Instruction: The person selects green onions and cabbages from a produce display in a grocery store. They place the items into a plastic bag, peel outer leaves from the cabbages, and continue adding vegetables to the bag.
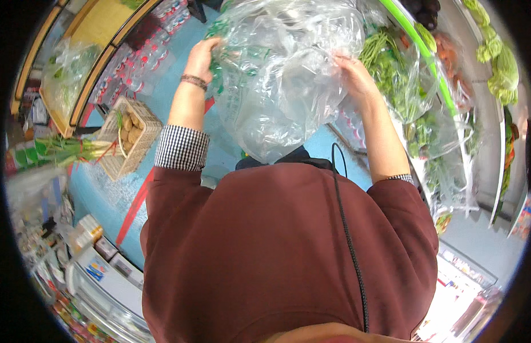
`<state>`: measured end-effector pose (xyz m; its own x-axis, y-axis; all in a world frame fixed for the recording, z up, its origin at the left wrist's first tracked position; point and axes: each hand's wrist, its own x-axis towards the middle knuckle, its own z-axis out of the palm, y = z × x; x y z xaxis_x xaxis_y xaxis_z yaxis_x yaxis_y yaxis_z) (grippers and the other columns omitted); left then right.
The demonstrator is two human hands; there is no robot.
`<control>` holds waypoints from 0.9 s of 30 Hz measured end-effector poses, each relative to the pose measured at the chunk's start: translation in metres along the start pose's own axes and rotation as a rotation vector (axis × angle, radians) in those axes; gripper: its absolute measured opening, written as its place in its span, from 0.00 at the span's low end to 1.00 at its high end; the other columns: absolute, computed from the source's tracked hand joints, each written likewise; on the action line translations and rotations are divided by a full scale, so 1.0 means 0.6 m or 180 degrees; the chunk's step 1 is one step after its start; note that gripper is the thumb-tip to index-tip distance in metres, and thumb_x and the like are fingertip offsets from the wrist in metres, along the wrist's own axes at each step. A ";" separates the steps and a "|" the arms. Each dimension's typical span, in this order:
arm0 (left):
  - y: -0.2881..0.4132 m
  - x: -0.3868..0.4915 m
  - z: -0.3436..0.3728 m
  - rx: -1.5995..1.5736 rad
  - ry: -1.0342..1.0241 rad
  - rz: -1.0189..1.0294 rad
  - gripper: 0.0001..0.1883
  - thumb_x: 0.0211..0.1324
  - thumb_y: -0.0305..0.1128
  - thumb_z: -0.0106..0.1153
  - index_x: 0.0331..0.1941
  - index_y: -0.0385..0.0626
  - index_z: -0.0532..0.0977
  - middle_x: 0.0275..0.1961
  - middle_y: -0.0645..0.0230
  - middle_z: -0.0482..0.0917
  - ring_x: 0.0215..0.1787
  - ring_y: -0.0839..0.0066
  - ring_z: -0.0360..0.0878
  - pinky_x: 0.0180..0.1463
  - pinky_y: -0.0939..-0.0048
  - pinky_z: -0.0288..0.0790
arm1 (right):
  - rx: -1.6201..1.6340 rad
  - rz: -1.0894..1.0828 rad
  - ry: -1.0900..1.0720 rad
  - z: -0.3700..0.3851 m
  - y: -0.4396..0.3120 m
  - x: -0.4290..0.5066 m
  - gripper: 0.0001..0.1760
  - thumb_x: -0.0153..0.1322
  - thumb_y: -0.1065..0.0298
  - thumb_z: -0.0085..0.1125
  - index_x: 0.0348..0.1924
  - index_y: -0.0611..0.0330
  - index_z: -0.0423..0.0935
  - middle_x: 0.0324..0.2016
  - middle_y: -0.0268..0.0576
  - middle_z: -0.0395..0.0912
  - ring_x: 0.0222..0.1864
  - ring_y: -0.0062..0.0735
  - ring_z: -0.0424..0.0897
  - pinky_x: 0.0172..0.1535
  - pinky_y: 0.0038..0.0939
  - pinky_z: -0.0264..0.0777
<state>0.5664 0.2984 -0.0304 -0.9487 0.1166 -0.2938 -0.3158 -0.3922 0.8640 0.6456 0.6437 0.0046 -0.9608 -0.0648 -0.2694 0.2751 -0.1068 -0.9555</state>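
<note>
A large clear plastic bag (pixel 269 98) with green printing hangs in front of my body, spread between both hands. My left hand (pixel 202 58) grips its left side, with a patterned band around the wrist. On the opposite side, my right hand (pixel 354 75) pinches the plastic between thumb and fingers. The bag looks crumpled and puffed out; whether anything is inside I cannot tell. Just right of my right hand lie leafy greens and long green beans (pixel 379 49), partly wrapped in clear plastic.
A vegetable shelf with a bright green edge strip (pixel 424 49) runs along the right. To the left, a wicker basket (pixel 139 124) holds potatoes (pixel 130 128), beside bundled scallions (pixel 72 149). Packs of bottles (pixel 136 68) stand on the blue floor (pixel 115 193). A glass-topped freezer (pixel 106 296) is lower left.
</note>
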 end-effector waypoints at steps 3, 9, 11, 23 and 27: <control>-0.003 -0.027 -0.015 0.1020 0.0595 0.0315 0.18 0.51 0.36 0.58 0.45 0.40 0.71 0.45 0.65 0.75 0.48 0.73 0.71 0.45 0.73 0.67 | 0.0618 -0.0166 0.0432 -0.022 0.023 -0.037 0.14 0.63 0.68 0.53 0.41 0.63 0.73 0.31 0.34 0.76 0.34 0.23 0.73 0.41 0.22 0.65; -0.097 -0.115 0.066 0.2134 -0.0831 0.0911 0.24 0.54 0.36 0.57 0.53 0.40 0.67 0.56 0.61 0.69 0.56 0.75 0.66 0.53 0.76 0.64 | 0.0042 -0.0425 0.0141 -0.042 0.076 -0.124 0.17 0.62 0.71 0.49 0.44 0.62 0.74 0.39 0.41 0.76 0.42 0.31 0.74 0.49 0.29 0.65; -0.173 -0.132 0.120 0.1733 -0.1134 0.0022 0.25 0.57 0.35 0.53 0.57 0.39 0.63 0.59 0.60 0.66 0.59 0.76 0.64 0.56 0.75 0.62 | -0.0894 -0.0401 -0.0420 0.043 0.046 -0.152 0.17 0.64 0.69 0.48 0.45 0.62 0.75 0.40 0.41 0.77 0.46 0.31 0.74 0.51 0.30 0.65; -0.282 -0.323 0.279 0.0089 -0.2396 -0.1890 0.22 0.57 0.33 0.51 0.56 0.44 0.64 0.51 0.62 0.71 0.51 0.69 0.71 0.54 0.63 0.69 | -0.2856 -0.2018 0.1844 -0.084 0.117 -0.388 0.31 0.60 0.53 0.60 0.51 0.60 0.66 0.41 0.47 0.74 0.42 0.46 0.74 0.42 0.39 0.70; -0.363 -0.291 0.275 0.1332 -0.2403 -0.1414 0.22 0.59 0.35 0.48 0.57 0.43 0.63 0.47 0.64 0.73 0.43 0.70 0.74 0.48 0.67 0.70 | -0.2142 -0.0390 0.0419 -0.098 0.145 -0.482 0.28 0.60 0.54 0.59 0.51 0.51 0.67 0.32 0.46 0.77 0.35 0.50 0.76 0.38 0.44 0.70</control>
<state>0.7987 0.5141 -0.0998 -0.4552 0.7879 -0.4147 -0.4887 0.1683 0.8561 0.9454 0.7118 -0.0076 -0.9914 0.0338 -0.1266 0.1250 0.5353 -0.8354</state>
